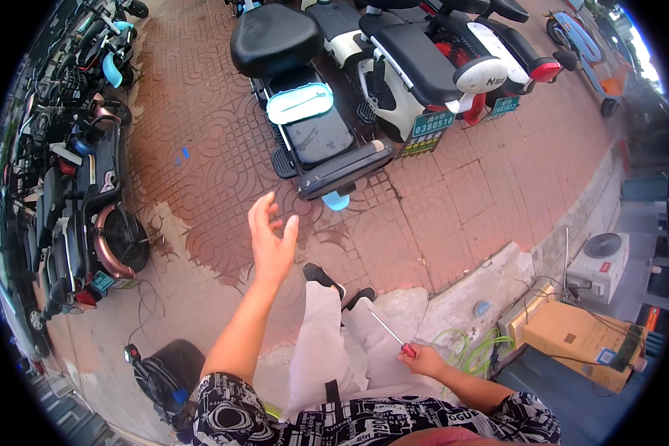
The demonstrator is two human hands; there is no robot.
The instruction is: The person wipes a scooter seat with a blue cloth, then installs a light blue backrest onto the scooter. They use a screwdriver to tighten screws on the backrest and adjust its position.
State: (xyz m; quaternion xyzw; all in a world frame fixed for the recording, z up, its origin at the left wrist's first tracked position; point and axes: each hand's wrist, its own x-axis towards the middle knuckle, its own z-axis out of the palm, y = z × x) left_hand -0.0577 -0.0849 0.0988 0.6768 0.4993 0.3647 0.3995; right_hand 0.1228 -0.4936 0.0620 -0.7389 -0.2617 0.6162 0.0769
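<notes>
My left hand [270,241] reaches forward in the air over the paving, its fingers spread and slightly curled with nothing in them. Just beyond it stands an electric scooter [319,139] with a black seat and a dark bar across its near end. On that scooter's flat deck lies a pale blue plastic box or lid [300,103]; a light blue piece [336,201] shows under the bar. Down by my right thigh, my right hand [426,360] is closed round the red handle of a screwdriver [387,329], whose long metal shaft points forward and left.
More scooters [416,63] stand beside it to the right, and a row of parked scooters [100,223] lines the left. A black backpack [172,379] sits at lower left. At right are a cardboard box [576,338], a green hose or cable [483,353] and an air-conditioner unit [600,264].
</notes>
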